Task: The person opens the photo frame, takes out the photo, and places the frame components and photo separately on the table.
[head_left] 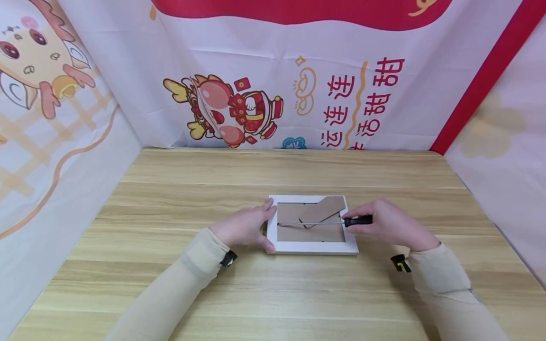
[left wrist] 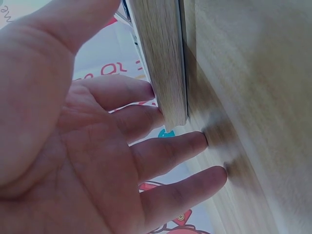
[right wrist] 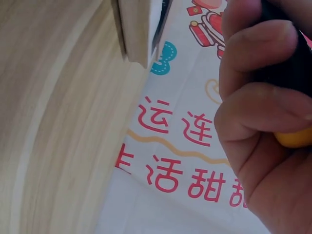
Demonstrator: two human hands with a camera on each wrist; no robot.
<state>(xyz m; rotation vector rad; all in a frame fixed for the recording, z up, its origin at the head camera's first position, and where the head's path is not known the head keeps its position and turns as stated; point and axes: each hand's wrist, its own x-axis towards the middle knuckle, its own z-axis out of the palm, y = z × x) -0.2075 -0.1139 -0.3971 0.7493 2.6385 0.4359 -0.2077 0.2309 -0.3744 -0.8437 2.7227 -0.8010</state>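
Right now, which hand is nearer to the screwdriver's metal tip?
Left. The left hand touches the left side of the white frame, just beside the screwdriver tip; the right hand holds the black handle at the opposite end.

Frame (head_left: 313, 246): white rim, brown backing (head_left: 294, 234); flat, back up. Strut (head_left: 327, 208), brown, slants from the 2 o'clock corner toward centre. Screwdriver (head_left: 357, 221): black-and-orange handle over the rim at 3 o'clock; thin shaft crosses backing, tip near inner edge, 9 o'clock.
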